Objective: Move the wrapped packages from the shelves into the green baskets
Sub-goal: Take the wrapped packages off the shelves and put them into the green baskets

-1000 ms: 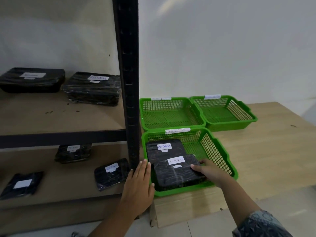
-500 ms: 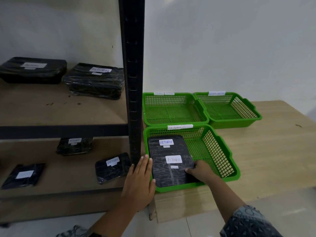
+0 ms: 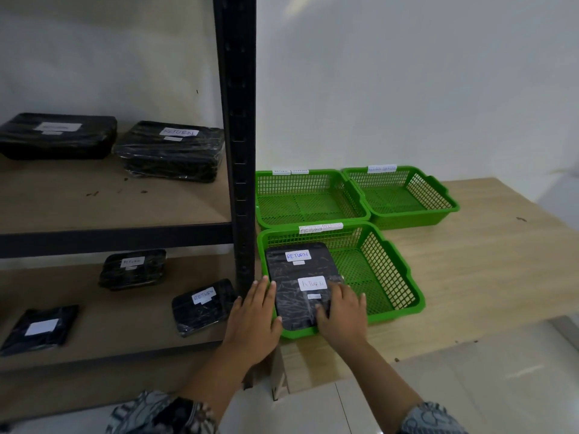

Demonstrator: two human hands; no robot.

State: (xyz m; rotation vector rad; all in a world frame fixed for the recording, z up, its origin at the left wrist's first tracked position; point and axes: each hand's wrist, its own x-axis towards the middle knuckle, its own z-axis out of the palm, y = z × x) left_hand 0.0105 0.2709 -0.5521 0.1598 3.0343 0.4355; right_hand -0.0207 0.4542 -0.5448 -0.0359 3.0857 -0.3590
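The near green basket (image 3: 410, 277) holds two black wrapped packages labelled RETURN. The top package (image 3: 294, 308) lies partly over the lower one (image 3: 282, 261). My right hand (image 3: 341, 311) rests on the top package's near right corner and holds it down. My left hand (image 3: 253, 321) is flat with fingers apart against the basket's near left rim. Two larger packages (image 3: 56, 136) (image 3: 170, 151) sit on the upper shelf. Three smaller ones (image 3: 133, 269) (image 3: 203, 305) (image 3: 40, 328) lie on the lower shelf.
Two more green baskets (image 3: 313, 220) (image 3: 451, 209) stand behind the near one on a low wooden table (image 3: 485, 261), with nothing in them. The black shelf post (image 3: 236, 151) rises between shelves and baskets. A white wall is behind; pale floor tiles lie at the lower right.
The top package has slid left and settled flat on the lower one. My right hand moved from its right edge onto its near corner. My left hand stayed put.
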